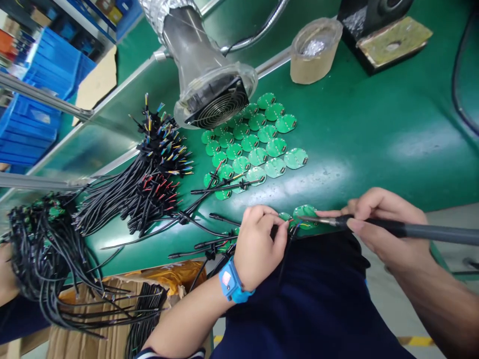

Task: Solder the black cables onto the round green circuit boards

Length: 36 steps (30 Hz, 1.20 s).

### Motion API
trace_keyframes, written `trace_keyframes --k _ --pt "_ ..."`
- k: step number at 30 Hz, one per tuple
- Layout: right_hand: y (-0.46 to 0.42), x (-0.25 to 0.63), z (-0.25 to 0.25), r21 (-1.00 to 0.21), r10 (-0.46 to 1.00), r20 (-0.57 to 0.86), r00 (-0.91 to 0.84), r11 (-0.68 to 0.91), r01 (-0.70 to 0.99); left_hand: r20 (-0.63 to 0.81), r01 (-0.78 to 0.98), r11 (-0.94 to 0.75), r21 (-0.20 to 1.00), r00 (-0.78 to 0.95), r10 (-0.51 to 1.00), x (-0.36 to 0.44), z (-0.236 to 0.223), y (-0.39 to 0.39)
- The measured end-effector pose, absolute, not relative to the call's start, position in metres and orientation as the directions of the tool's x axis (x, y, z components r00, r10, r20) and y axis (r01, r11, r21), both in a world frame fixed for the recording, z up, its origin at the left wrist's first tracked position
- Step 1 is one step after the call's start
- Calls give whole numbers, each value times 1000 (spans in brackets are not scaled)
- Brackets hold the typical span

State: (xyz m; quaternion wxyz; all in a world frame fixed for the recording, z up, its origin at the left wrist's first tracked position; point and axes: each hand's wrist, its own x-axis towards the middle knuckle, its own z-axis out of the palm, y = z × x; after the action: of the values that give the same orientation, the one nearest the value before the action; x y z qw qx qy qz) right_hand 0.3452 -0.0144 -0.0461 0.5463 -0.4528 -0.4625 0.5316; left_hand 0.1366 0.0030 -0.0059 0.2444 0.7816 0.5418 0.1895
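My right hand (392, 224) is closed around a soldering iron (441, 232). Its metal tip reaches left over a round green circuit board (307, 210) at the table's near edge; whether it touches the board I cannot tell. With thumb and fingers pinched, my left hand (260, 242) holds a black cable (286, 257) whose thin coloured wires lie at that board. A blue band is on my left wrist. Left of this hand lie several black cables (204, 244), some beside green boards that the hand partly hides.
Rows of round green boards (258, 156) lie under a fan duct (209, 75). Bundled black cables (116, 199) are to the left. A tape roll (316, 52) and a soldering stand (392, 42) stand at the back. At far left, another person's hand (5, 274) is beside hanging cables (41, 249).
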Motion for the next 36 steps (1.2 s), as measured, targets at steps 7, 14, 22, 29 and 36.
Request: trace_keyframes --k 7,14,22,29,36 --pt "-13 344 -47 -997 999 -16 -37 -18 -70 21 769 -277 577 325 946 137 -7 7" --pt "-16 343 -47 -1000 998 17 -58 17 -6 62 770 -296 565 318 946 137 -10 4" --pt "-15 344 -47 -999 998 3 -63 1 -38 49 786 -280 552 304 951 138 -10 4" --pt "-12 344 -43 -998 997 4 -73 -1 -68 54 787 -287 546 308 950 138 -9 5" --pt "1 349 -36 -988 1000 8 -15 6 -157 41 787 -282 549 312 949 138 -8 5"
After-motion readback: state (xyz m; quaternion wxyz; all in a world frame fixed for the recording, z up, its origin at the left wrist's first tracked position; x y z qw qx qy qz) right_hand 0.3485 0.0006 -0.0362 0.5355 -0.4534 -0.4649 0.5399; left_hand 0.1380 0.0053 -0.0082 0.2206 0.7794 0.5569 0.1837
